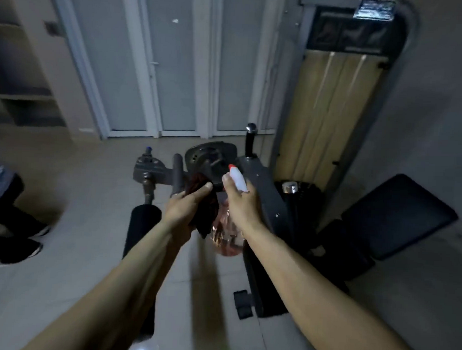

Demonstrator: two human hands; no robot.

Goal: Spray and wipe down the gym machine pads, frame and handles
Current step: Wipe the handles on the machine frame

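My right hand (241, 204) grips a spray bottle (226, 240) by its neck. The bottle has a white head with a red nozzle (237, 178) and a clear body with reddish liquid. The nozzle points at the grey pivot plate (212, 154) of the gym machine. My left hand (184, 208) holds a dark red cloth (206, 213) just left of the bottle, near a grey handle bar (177, 173). A black roller pad (140, 228) lies below my left arm. The black seat pad (398, 214) is at the right.
The machine's grey frame arm (269, 202) runs down the middle. Its weight stack tower (331, 113) stands at the back right, and a black adjustment lever (250, 141) rises beside it. Another person's legs and shoes (10, 227) are at the left edge. White doors (163, 67) stand behind.
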